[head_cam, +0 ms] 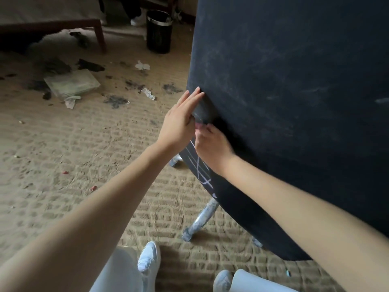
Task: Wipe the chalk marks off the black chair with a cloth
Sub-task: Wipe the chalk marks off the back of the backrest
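The black chair (284, 91) fills the right side, its back dusted with faint smeared chalk. White chalk lines (201, 167) cross its lower left edge. A dark grey bunched cloth (203, 112) is pressed against the chair's left edge. My left hand (181, 121) lies over the cloth, fingers straight and flat on the fabric and thumb tucked beneath. My right hand (211, 144) sits just below with its fingers curled, pinching the cloth's lower end. A small pinkish bit shows between the hands; what it is cannot be told.
The chair's chrome leg (200, 220) stands on a dirty beige carpet (84, 165). Scraps of paper, dark stains and a flat stack of papers (72, 83) litter the carpet. A black waste bin (159, 31) and a wooden bench leg (100, 33) stand at the back. My white shoes (149, 258) are below.
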{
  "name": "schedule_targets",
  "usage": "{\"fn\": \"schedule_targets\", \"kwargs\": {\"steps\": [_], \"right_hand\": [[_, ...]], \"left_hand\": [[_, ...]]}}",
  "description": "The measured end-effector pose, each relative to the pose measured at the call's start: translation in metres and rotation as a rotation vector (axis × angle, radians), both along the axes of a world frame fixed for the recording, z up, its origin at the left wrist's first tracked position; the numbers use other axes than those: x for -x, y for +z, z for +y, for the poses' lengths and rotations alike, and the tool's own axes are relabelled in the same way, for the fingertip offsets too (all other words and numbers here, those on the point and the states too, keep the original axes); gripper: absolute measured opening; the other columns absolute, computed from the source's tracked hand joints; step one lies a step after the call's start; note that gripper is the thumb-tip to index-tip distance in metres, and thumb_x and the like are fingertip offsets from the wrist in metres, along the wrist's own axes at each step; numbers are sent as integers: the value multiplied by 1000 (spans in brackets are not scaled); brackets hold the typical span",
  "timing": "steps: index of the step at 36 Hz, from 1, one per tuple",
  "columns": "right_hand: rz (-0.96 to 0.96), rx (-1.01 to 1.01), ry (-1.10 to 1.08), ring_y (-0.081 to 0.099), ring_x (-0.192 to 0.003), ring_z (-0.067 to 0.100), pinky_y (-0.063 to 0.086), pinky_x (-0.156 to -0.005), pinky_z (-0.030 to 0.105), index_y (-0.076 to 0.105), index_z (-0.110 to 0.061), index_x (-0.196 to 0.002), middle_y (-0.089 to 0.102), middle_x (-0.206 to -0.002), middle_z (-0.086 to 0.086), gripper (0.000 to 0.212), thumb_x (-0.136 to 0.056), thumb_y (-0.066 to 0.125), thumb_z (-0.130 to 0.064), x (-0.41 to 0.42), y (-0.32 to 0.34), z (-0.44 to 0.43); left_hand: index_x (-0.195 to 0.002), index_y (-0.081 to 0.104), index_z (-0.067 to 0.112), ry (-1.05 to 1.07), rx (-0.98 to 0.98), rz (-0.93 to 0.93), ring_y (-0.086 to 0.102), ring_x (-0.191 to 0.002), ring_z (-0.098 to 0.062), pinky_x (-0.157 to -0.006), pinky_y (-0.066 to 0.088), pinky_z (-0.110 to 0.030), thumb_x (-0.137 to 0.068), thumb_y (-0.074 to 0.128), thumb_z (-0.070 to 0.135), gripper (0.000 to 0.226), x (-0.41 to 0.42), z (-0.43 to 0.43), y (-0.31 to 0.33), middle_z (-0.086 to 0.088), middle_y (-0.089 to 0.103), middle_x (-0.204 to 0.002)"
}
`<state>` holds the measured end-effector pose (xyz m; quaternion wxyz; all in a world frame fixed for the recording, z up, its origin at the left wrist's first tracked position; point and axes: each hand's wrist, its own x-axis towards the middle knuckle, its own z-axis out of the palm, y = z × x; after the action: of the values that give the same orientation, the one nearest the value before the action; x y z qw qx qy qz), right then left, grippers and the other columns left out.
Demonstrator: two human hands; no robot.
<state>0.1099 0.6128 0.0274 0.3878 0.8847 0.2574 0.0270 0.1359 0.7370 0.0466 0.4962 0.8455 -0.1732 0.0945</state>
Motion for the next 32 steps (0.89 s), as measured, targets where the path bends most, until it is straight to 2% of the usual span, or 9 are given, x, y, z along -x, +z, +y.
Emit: {"fn": "schedule_targets", "kwargs": {"steps": [2, 4, 8, 16, 19, 22, 26, 29, 32], "right_hand": [[-5, -123, -34, 61, -92, 19, 48, -80, 23, 76, -6, -86, 69, -91, 7, 27, -61, 83, -13, 11, -24, -11], [157, -176, -112, 55, -82, 16, 43, -71, 14, 74, -8, -91, 65, -92, 4, 28, -65, 82, -11, 25, -44, -23], [378, 192, 30, 45, -113, 25, 36, -99, 35, 66, -8, -115, 60, -119, 6, 29, -88, 61, -17, 73, -79, -46], [567, 446, 93, 35, -129, 31, 20, -114, 45, 58, -8, -129, 56, -132, 7, 39, -92, 57, -20, 115, -113, -76], [503, 315, 86, 52, -106, 22, 25, -107, 43, 74, -15, -104, 67, -105, -1, 23, -84, 65, -24, 89, -102, -56], [257, -66, 171, 56, -75, 19, 35, -85, 35, 73, -15, -67, 61, -70, -2, 8, -60, 77, -16, 43, -64, -25], [-121, -241, 156, 55, -110, 18, 34, -99, 35, 70, -14, -109, 64, -113, 1, 26, -86, 57, -17, -24, 5, 12], [-189, -244, 111, 61, -87, 14, 33, -86, 33, 77, -20, -79, 68, -84, -7, 30, -78, 47, -21, -46, 37, 28], [-43, 39, 15, 56, -101, 17, 26, -86, 37, 76, -16, -95, 67, -99, -5, 25, -84, 55, -23, -38, 20, 22]], "left_hand": [[-142, 43, 14, -13, -8, -19, 20, -146, -21, -117, 25, -43, -70, 22, 3, 76, -2, 2, -4, 1, 33, -153], [-144, 40, 16, -29, -21, -21, 18, -146, -21, -116, 25, -46, -71, 23, 2, 76, -4, 3, -6, 2, 31, -154], [-146, 36, 18, -56, -64, -19, 15, -147, -21, -117, 23, -45, -73, 23, 2, 75, -5, 5, -6, 2, 27, -156], [-148, 32, 17, -100, -140, -21, 17, -146, -21, -119, 20, -41, -77, 25, 4, 72, -5, 10, -2, 0, 24, -157], [-147, 35, 17, -100, -130, -16, 18, -146, -21, -119, 19, -38, -79, 27, 2, 70, -5, 12, -1, 0, 27, -156], [-144, 41, 17, -53, -73, 7, 21, -145, -17, -116, 17, -23, -76, 25, 3, 71, -7, 12, 0, 1, 33, -153], [-143, 42, 17, 52, 124, 132, 21, -145, -12, -113, 13, -14, -81, 30, -13, 69, -9, 14, 9, 1, 33, -153], [-145, 39, 17, 79, 184, 178, 18, -145, -12, -114, 13, -17, -85, 30, -11, 67, -9, 16, 15, 1, 31, -154], [-147, 36, 20, 68, 163, 198, 15, -146, -10, -108, 10, -10, -83, 30, -13, 72, -12, 15, 17, 4, 28, -155]]}}
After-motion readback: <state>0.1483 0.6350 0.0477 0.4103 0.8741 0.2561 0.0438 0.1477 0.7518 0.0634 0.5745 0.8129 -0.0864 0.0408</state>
